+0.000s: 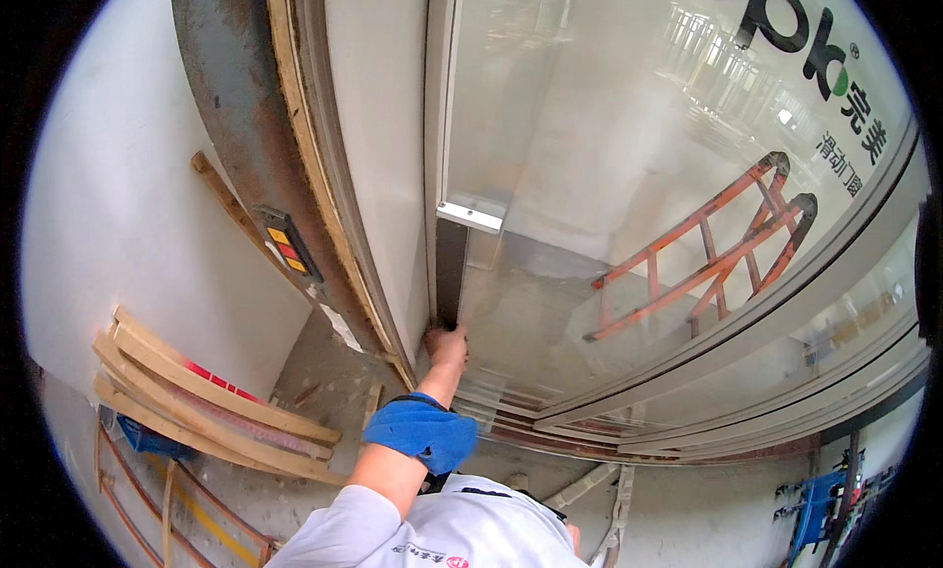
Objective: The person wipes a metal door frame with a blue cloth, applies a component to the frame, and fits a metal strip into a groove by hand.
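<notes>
My left hand [448,350] reaches forward with its arm out straight and closes round the lower part of a dark upright strip [450,278]. The fingertips are partly hidden. That strip runs down the edge of a glass sliding door panel [550,165], beside a white wall edge. A short white metal bracket [470,216] sits across the strip's top. Round my left forearm is a blue sleeve cover [422,433], pushed up toward the elbow. Of my right arm only a sliver of skin shows by my shirt; the right hand is out of sight.
An orange ladder [712,249] shows through the glass. Curved door tracks [629,435] run low to the right. A rusty steel post [236,106] with a switch box [287,246] stands left. Wooden boards [211,401] are stacked at lower left, and blue clamps [817,514] hang at lower right.
</notes>
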`<state>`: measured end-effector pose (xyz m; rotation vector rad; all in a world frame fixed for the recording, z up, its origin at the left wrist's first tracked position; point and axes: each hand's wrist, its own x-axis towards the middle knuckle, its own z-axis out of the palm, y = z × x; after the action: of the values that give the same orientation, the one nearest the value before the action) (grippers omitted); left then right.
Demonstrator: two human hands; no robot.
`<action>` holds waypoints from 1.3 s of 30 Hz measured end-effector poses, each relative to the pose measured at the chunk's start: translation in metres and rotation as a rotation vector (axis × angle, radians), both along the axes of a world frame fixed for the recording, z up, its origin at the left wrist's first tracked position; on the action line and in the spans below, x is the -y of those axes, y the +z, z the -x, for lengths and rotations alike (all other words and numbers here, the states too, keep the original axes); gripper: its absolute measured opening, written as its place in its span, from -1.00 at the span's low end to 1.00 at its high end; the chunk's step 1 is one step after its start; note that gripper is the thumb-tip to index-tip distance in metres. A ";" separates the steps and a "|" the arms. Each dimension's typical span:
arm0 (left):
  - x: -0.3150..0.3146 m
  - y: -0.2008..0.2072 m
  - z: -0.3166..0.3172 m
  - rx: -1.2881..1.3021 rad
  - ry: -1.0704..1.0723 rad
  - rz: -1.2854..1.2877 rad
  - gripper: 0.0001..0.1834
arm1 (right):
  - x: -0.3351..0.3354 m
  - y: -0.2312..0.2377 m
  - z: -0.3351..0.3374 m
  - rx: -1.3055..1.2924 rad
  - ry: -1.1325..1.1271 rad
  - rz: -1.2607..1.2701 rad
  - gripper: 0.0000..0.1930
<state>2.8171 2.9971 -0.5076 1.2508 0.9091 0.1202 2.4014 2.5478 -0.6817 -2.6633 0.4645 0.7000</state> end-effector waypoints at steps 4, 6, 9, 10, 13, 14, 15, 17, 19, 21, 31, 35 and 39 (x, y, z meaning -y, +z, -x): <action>0.014 0.002 -0.005 0.076 0.053 0.347 -0.79 | -0.017 0.008 0.008 0.129 -0.087 0.030 -0.69; 0.006 0.009 0.001 0.101 0.097 0.370 -0.79 | -0.041 0.050 -0.008 0.191 -0.123 0.010 -0.70; 0.009 0.010 -0.001 0.123 0.111 0.422 -0.79 | -0.045 0.070 -0.004 0.220 -0.084 -0.047 -0.72; 0.010 0.008 -0.002 0.122 0.106 0.441 -0.79 | -0.040 0.069 0.003 0.329 -0.001 -0.048 -0.74; 0.003 0.003 0.003 0.113 0.028 0.460 -0.84 | -0.043 0.115 0.007 0.461 0.173 -0.123 -0.78; 0.004 0.006 0.004 0.114 0.029 0.462 -0.84 | -0.046 0.147 0.004 0.493 0.262 -0.189 -0.80; 0.007 0.012 0.004 0.140 0.048 0.477 -0.82 | -0.048 0.171 0.006 0.496 0.260 -0.187 -0.80; 0.007 0.024 0.008 0.167 0.066 0.489 -0.79 | -0.050 0.205 0.006 0.826 0.378 0.039 -0.73; 0.005 0.034 0.012 0.140 -0.018 0.572 -0.80 | -0.052 0.223 -0.013 0.842 0.183 -0.051 -0.81; 0.009 0.044 0.019 0.168 -0.051 0.543 -0.79 | -0.058 0.243 -0.044 0.857 -0.090 -0.185 -0.83; 0.009 0.142 0.087 0.386 -0.261 0.249 -0.83 | -0.209 0.353 -0.217 0.755 -0.403 -1.468 -0.82; 0.008 0.166 0.117 0.468 -0.386 0.082 -0.81 | -0.230 0.375 -0.238 0.533 -0.428 -1.897 -0.83; 0.013 0.190 0.178 0.466 -0.912 0.205 -0.62 | -0.243 0.392 -0.256 0.320 -0.295 -2.195 -0.78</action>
<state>2.6388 2.9844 -0.3172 1.2620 -0.0947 -0.3847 2.6570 2.7909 -0.2898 -0.5473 -0.1163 0.2251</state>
